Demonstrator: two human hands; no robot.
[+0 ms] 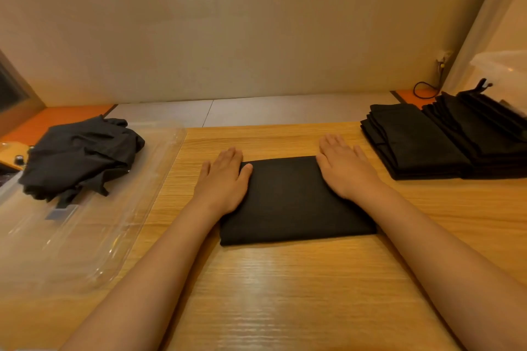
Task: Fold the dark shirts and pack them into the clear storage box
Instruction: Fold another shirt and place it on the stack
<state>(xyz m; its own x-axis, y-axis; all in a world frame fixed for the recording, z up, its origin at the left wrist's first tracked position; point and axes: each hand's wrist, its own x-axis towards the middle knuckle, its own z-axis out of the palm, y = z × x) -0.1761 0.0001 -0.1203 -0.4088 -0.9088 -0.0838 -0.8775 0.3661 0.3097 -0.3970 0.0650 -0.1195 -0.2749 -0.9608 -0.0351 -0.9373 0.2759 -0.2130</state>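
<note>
Your left hand (225, 177) lies flat with its fingers straight, half on the left edge of the folded black shirt (291, 202) and half on the table. Your right hand (345, 168) lies just as flat over the shirt's far right corner. Neither hand grips anything.

The shirt, a neat dark rectangle of soft cloth, sits squarely between your forearms on the pale wooden table (285, 293). Its longer side runs left to right across you. The fold looks finished, so the next move is probably to lift the shirt away, and that depends on which way it goes.

The stacks of folded black shirts (413, 142) stand to your right, nearer your right hand, so that hand would lead if this one joins them. On your left, a crumpled heap of unfolded dark shirts (79, 151) rests on a clear plastic shell (85, 236); you cannot tell whether it is a lid or the box. A translucent plastic shape (502, 65) shows behind the stacks at the far right and may be the box.
</note>
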